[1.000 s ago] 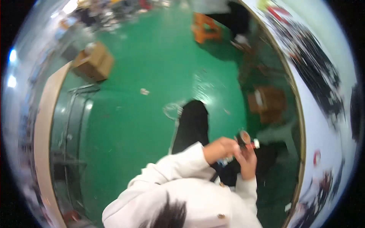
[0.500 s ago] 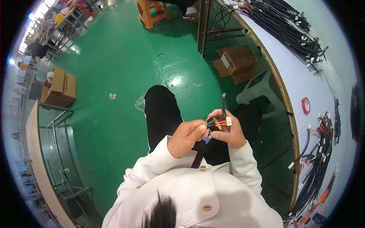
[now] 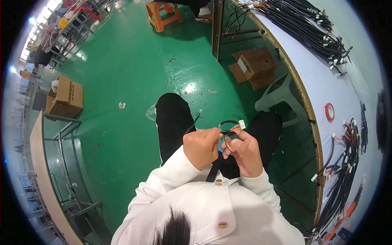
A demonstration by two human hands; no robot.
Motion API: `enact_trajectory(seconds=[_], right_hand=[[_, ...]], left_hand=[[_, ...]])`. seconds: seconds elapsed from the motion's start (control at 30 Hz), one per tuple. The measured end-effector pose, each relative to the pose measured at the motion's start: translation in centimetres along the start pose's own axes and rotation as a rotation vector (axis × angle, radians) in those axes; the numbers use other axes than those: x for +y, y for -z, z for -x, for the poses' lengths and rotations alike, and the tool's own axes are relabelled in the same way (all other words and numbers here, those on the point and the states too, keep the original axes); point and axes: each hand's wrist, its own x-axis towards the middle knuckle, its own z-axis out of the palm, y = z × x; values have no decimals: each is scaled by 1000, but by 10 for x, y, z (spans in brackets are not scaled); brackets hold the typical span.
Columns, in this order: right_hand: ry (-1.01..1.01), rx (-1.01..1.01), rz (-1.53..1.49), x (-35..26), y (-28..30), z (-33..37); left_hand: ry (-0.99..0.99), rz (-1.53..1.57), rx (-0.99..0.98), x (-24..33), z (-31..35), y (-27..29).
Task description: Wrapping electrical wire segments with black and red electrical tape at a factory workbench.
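Above my lap, my left hand (image 3: 201, 147) is closed, thumb and fingers pinching a black cable (image 3: 223, 132) with red and orange wires. One black cable end (image 3: 196, 121) with a small connector sticks up beyond its knuckles. My right hand (image 3: 246, 150) is close beside it, its thumb and fingers closed on a roll of black tape (image 3: 231, 138) pressed near the pinched cable. A white connector (image 3: 241, 124) on the wires stands just above the right fingers. Something light blue (image 3: 221, 145) shows between the hands; what it is I cannot make out.
Along the right runs a white-topped table (image 3: 308, 83) with bundles of black cables (image 3: 300, 28), more harnesses (image 3: 347, 159) and a red tape roll (image 3: 329, 112). A grey plastic stool (image 3: 281, 98) and an open carton (image 3: 257, 67) are beside it. An orange stool (image 3: 163, 16) stands ahead.
The tape roll has turned in my right hand, the thumb now over it. The cable end that stood by the right hand has swung left, past my left hand.
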Motion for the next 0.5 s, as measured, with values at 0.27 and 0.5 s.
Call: enact_trajectory(seconds=[0.27,0.5], right_hand=[[52,-372,51,-8,16,-3],[116,-221,131,9,22,-28]], left_hand=[[195,415,-158,-7,0,6],[604,1147,-523,-19,-3,21]])
